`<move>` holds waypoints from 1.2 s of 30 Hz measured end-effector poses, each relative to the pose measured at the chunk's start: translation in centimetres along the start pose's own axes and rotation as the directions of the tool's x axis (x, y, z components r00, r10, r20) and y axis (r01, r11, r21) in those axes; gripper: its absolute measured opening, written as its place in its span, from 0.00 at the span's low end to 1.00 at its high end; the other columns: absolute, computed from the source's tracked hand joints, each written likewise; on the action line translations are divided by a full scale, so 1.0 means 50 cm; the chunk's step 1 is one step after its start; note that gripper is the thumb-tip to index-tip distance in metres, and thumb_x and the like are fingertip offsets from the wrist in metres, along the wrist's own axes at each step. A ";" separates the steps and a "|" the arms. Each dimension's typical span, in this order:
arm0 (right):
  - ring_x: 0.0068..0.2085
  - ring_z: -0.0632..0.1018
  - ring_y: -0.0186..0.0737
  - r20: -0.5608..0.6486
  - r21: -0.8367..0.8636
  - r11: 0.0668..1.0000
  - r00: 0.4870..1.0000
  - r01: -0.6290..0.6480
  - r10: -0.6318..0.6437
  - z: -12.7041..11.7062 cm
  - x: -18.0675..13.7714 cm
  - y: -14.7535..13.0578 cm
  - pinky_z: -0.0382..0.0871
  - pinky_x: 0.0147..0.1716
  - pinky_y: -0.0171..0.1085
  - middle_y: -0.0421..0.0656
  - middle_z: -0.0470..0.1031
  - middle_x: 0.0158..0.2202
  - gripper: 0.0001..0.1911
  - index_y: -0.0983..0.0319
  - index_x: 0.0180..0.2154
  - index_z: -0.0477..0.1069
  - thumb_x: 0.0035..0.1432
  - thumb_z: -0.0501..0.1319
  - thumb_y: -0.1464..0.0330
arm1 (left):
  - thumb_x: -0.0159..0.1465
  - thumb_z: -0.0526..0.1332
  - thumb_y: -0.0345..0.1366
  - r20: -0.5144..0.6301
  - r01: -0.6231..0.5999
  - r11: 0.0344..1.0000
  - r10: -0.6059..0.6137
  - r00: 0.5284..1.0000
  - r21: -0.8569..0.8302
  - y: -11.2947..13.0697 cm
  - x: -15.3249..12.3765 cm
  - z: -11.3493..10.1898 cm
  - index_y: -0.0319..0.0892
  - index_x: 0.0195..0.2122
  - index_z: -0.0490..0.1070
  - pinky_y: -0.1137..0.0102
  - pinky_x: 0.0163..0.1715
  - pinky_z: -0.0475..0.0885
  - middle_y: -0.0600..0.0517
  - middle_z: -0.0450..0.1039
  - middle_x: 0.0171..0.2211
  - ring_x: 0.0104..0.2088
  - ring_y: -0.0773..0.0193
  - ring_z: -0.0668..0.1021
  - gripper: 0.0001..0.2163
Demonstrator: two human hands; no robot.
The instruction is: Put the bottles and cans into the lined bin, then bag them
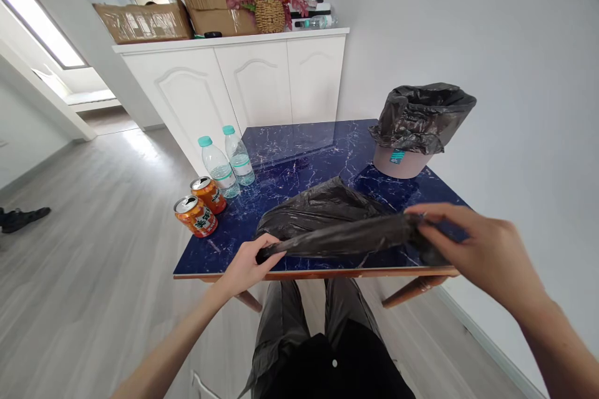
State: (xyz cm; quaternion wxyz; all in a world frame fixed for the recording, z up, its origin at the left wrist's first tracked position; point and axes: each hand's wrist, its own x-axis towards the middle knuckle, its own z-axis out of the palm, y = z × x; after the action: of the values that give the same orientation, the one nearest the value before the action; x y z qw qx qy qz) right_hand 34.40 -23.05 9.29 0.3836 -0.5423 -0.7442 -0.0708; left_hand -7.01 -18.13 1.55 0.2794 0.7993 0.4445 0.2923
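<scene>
Gripping a black bag point(327, 224), left hand point(248, 265), right hand point(482, 246), both clamped on its ends, blue table point(290, 156).

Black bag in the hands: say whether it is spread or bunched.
Bunched: the black bag lies crumpled, its near edge gathered narrow between left hand and right hand.

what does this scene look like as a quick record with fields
left hand: grips one end of the black bag
right hand: pinches the bag's other end
bag: stretched between both hands, the rest crumpled on the table
table top: blue, marbled
bin: on the table's far right, lined with a dark bag
bottles: two, teal caps, upright at the left edge
cans: two, orange, near the bottles
behind: white cabinet with a flower basket
</scene>
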 end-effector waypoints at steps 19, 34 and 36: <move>0.80 0.49 0.54 0.449 0.190 0.908 0.789 0.373 -0.419 0.397 0.103 -0.096 0.40 0.78 0.63 0.49 0.48 0.80 0.33 0.58 0.77 0.56 0.80 0.46 0.52 | 0.75 0.55 0.34 -0.434 0.096 0.995 -0.078 0.897 0.020 -0.036 0.014 0.061 0.45 0.64 0.61 0.57 0.56 0.77 0.42 0.72 0.57 0.51 0.58 0.79 0.17; 0.80 0.50 0.50 0.604 0.163 0.976 0.768 0.144 -0.214 0.496 0.159 0.134 0.41 0.79 0.58 0.45 0.50 0.80 0.38 0.55 0.77 0.55 0.77 0.38 0.45 | 0.74 0.58 0.38 -0.386 0.185 0.893 -0.013 0.923 0.411 -0.107 0.001 0.021 0.45 0.61 0.67 0.44 0.65 0.68 0.39 0.71 0.62 0.64 0.43 0.71 0.15; 0.80 0.51 0.49 0.596 0.117 0.983 0.782 0.140 -0.182 0.495 0.163 0.162 0.42 0.79 0.57 0.46 0.51 0.80 0.39 0.57 0.77 0.56 0.77 0.37 0.46 | 0.74 0.59 0.39 -0.393 0.189 0.888 -0.011 0.920 0.418 -0.109 0.000 0.021 0.44 0.58 0.68 0.44 0.65 0.67 0.39 0.71 0.62 0.64 0.43 0.71 0.13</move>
State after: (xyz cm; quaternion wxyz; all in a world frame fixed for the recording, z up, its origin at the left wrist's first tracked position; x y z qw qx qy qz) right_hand 28.19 -0.78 -5.15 0.1363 -0.4579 -0.8730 0.0981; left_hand -9.25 -15.90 -2.99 0.0113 0.7457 0.5865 0.3160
